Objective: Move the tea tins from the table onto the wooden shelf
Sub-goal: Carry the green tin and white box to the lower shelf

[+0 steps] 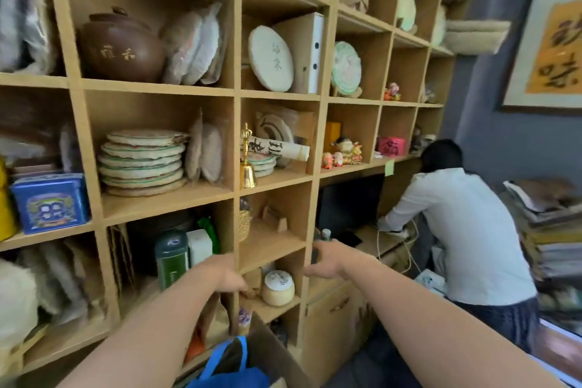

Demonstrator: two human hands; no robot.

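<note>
A wooden shelf (pixel 234 148) of square compartments fills the view. A round cream tea tin (pixel 278 288) with a white lid stands in a low compartment. My left hand (pixel 225 274) hovers just left of it at the upright divider, fingers bent and holding nothing. My right hand (pixel 327 261) is to the tin's right in front of the other upright, fingers spread and empty. A tall dark green tin (pixel 171 258) stands one compartment to the left. A blue square tin (pixel 50 201) sits higher at the far left. No table is in view.
A person in a pale shirt (pixel 466 230) bends over a desk at the right, beside stacked papers (pixel 548 230). An open cardboard box (pixel 277 356) with a blue bag (pixel 233 368) is below my arms. Tea cakes (pixel 141 164), a brown pot (pixel 121 47) and a brass bell (pixel 248 167) fill other compartments.
</note>
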